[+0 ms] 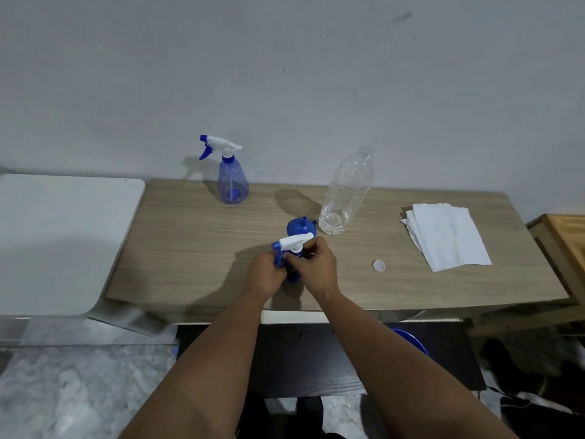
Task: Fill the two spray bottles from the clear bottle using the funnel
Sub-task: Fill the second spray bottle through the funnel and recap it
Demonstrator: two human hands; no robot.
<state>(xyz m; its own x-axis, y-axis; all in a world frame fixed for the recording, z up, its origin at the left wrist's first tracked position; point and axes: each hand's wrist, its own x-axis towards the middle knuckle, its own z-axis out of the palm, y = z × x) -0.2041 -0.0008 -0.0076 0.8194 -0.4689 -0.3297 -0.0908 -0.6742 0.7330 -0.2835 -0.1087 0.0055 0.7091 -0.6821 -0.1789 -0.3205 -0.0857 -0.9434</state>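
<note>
A blue spray bottle (292,245) with a white trigger head stands at the middle front of the wooden table (190,248). My left hand (264,274) grips its body from the left. My right hand (316,266) pinches the collar under the white head. Just behind it the blue funnel (300,228) lies upside down, spout up. The clear bottle (346,191) stands uncapped to the right of the funnel, with a little water at the bottom. A second blue spray bottle (232,175) stands at the back left, its trigger head on.
A white bottle cap (379,265) lies right of my hands. A stack of white paper towels (449,236) lies at the right end. A white surface (57,242) adjoins the table on the left, a wooden stand (563,236) on the right. A blue basin (411,342) sits under the table.
</note>
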